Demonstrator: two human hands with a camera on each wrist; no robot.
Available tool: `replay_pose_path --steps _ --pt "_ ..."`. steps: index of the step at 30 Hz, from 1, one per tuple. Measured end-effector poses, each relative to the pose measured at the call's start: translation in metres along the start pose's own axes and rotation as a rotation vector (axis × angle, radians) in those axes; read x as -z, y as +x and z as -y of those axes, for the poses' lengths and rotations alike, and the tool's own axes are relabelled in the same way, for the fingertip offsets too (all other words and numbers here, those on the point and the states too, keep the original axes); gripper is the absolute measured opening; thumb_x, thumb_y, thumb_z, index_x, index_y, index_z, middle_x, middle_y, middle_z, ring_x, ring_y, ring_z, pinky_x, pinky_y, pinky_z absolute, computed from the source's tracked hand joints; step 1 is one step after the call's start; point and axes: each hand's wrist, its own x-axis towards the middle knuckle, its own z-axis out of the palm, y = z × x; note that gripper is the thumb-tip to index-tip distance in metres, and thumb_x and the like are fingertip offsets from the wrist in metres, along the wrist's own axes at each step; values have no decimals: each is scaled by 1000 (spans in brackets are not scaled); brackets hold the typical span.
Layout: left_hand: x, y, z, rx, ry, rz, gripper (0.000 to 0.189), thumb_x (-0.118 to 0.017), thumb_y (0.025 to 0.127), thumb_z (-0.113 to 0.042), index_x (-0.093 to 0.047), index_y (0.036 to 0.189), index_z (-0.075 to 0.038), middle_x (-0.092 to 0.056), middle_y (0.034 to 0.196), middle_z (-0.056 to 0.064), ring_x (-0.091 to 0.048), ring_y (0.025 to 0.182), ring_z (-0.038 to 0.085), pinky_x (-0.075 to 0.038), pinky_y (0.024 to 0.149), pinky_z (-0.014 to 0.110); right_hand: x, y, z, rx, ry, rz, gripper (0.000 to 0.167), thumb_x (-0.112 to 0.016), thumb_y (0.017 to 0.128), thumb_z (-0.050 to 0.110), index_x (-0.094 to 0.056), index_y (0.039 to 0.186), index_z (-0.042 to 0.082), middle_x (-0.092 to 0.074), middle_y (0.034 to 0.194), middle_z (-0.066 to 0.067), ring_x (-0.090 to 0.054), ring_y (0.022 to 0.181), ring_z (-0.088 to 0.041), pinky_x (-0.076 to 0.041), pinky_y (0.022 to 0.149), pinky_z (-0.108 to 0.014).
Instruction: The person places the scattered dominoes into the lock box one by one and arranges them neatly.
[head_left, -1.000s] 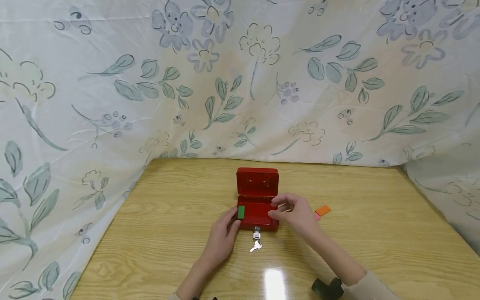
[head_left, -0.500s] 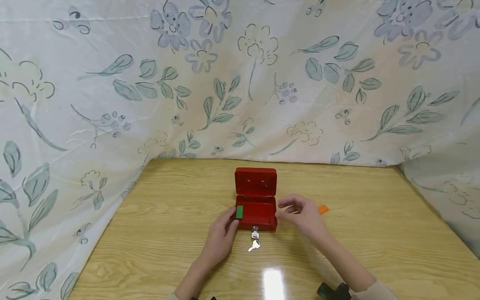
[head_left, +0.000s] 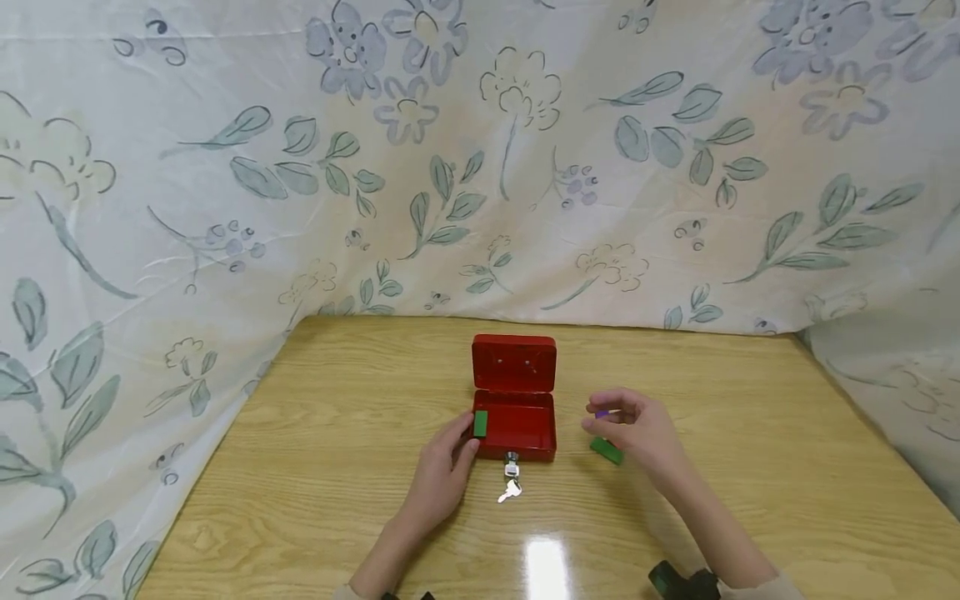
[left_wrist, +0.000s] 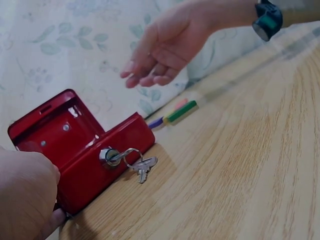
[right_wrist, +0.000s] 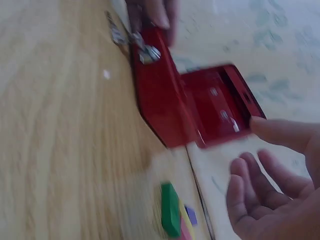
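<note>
A small red cash box (head_left: pixel 517 452) stands on the table with its lid (head_left: pixel 514 363) raised. My left hand (head_left: pixel 444 473) holds the box by its left end. Inside, against that end, lies a green block (head_left: pixel 481 423). A key (left_wrist: pixel 142 165) sits in the front lock, and a second one dangles from its ring. My right hand (head_left: pixel 637 429) hovers right of the box, fingers loosely bent and holding nothing. Under it lie another green block (head_left: pixel 607 451) and a purple block (head_left: pixel 602 414); yellow and pink pieces (right_wrist: pixel 185 231) show beside them in the right wrist view.
The wooden table (head_left: pixel 360 392) spreads around the box. A flowered cloth (head_left: pixel 435 208) hangs behind it and along both sides. A dark band with a device (head_left: pixel 684 581) is on my right wrist.
My right hand has drawn back from over the box to the right, above the loose blocks. The orange piece is now hidden behind it in the head view. My left hand stays put.
</note>
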Motion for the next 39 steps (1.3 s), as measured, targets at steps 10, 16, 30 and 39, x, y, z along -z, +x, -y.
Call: replay_pose_path --steps 10,16,30,39 --pt "1 0 1 6 -16 4 45 -58 102 -9 -48 144 3 -50 146 18 -45 137 27 -40 111 41 21 -9 -19 -61 -61 -21 47 -82 85 22 -65 124 1 -65 123 -14 -63 105 -23 -56 82 -27" --pt "0 -1 1 4 -26 10 45 -58 102 -8 -48 144 5 -51 145 19 -46 136 28 -41 110 41 25 -8 -28 -52 -144 8 42 -82 85 18 -67 121 3 -68 118 -12 -65 99 -22 -55 79 -24" --pt "1 1 -2 -2 -28 8 45 -57 102 -8 -48 144 5 -51 145 19 -46 135 27 -41 109 39 27 -1 -38 -30 -210 35 36 -82 83 7 -69 116 3 -71 103 -10 -66 92 -23 -57 75 -26" --pt "1 0 -2 9 -39 11 45 -57 102 -8 -48 144 5 -50 146 19 -46 136 27 -41 109 39 25 -3 -41 -23 -207 58 34 -82 82 5 -69 113 1 -71 101 -10 -67 89 -22 -56 73 -25"
